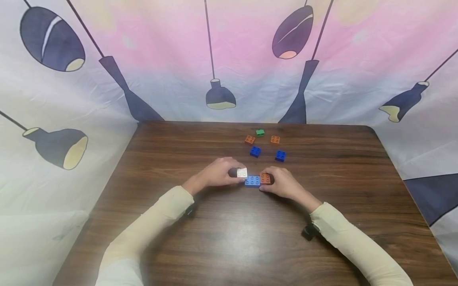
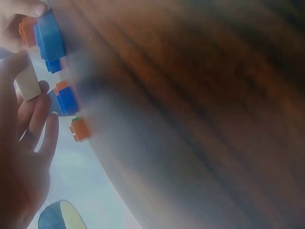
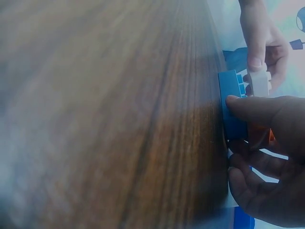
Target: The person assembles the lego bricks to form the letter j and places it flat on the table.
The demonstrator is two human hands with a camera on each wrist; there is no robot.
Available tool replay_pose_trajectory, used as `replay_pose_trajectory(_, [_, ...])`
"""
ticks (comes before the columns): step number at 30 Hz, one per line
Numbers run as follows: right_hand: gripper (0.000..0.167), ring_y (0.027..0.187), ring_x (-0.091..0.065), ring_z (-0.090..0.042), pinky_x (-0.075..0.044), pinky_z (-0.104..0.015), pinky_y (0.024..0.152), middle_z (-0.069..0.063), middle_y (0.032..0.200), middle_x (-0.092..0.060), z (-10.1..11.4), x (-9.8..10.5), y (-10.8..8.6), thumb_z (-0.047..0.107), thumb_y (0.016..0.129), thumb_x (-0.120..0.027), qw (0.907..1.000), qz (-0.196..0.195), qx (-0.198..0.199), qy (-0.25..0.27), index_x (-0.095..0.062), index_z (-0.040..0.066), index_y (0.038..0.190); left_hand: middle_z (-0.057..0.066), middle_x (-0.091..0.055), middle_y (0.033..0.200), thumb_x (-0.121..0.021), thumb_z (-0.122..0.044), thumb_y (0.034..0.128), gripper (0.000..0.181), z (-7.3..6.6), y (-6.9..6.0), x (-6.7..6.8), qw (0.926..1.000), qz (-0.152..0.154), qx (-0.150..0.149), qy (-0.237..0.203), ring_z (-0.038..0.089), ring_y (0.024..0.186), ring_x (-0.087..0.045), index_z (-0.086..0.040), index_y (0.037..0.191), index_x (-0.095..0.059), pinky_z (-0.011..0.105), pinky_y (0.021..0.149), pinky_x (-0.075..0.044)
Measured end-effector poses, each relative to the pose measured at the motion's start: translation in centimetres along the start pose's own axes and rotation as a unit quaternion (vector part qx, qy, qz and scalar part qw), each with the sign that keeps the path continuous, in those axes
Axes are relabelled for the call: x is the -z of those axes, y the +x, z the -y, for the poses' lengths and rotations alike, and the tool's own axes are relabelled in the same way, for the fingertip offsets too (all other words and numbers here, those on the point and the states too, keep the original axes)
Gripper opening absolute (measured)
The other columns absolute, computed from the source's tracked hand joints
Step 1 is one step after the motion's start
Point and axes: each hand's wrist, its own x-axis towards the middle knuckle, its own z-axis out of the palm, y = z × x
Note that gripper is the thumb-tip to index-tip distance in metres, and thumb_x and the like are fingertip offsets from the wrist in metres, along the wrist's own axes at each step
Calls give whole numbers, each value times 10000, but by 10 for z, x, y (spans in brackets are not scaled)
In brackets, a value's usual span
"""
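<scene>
A light blue brick [image 1: 252, 181] lies on the wooden table, an orange brick [image 1: 265, 178] at its right end. The right hand [image 1: 284, 183] grips these two, its thumb on the near side. Just above the blue brick's left end, the left hand [image 1: 221, 172] pinches a white brick [image 1: 241, 172] between thumb and fingers. In the right wrist view the white brick [image 3: 259, 82] is beside the studs of the blue brick [image 3: 231, 105]; whether they touch cannot be told. The left wrist view shows the white brick [image 2: 28, 82] in the left hand [image 2: 28, 138].
Farther back on the table [image 1: 222, 246] lie two dark blue bricks, one left [image 1: 255, 151] and one right [image 1: 280, 155], two orange bricks, left [image 1: 249, 139] and right [image 1: 275, 139], and a green brick [image 1: 260, 132]. A patterned cloth [image 1: 179, 59] hangs behind the table.
</scene>
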Motion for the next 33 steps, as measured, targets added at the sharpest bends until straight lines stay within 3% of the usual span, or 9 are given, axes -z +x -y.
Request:
replay_pose_trajectory(15, [447, 845, -590, -157, -481, -343, 740, -11, 978, -692, -1, 0, 0, 283, 829, -868, 10000, -25, 69, -39, -710, 61, 1183, -5, -738, 1190, -758, -408, 918, 456, -4, 1, -4, 9986, 13, -518, 76, 130, 1004, -643, -127, 1274, -711, 287, 861, -534])
replay_pose_trajectory(33, [444, 856, -590, -158, -470, -343, 745, -13, 994, -698, -1, 0, 0, 285, 834, -862, 10000, -43, 73, -38, -711, 69, 1192, -55, -737, 1167, -749, -430, 917, 440, -3, 5, -8, 9984, 206, -531, 41, 77, 1005, -629, -163, 1264, -717, 279, 892, -520])
